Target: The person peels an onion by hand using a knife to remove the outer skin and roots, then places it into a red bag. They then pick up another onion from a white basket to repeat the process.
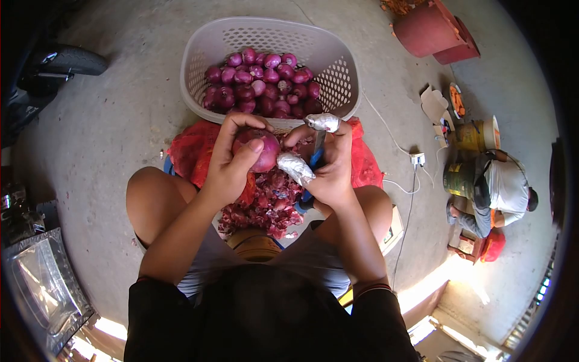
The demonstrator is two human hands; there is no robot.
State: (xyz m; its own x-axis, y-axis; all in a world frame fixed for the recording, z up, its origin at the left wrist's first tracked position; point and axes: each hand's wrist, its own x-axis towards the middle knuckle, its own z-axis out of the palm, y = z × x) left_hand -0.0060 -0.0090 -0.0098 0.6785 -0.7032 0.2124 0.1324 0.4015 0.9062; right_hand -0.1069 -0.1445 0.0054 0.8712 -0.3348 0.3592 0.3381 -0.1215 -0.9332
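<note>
In my left hand (232,158) is a large red onion (260,152), its dry skin still on, with my thumb across its face and my fingers curled behind it. My right hand (333,164) grips a small knife (316,157) with a blue handle, close beside the onion. Silver wrapping (295,169) covers the thumb and index finger of that hand. Beneath both hands lies a heap of onion skins (271,202) on a red mesh sack (192,151). Just beyond, a grey plastic basket (192,72) holds many shiny peeled onions (268,78).
A power strip (417,158) with trailing cables lies on the concrete floor to the right. Farther right, another person (503,187) sits bent beside buckets (470,136). Red tubs (425,30) stand at the upper right, and a black wheel (75,60) at the upper left.
</note>
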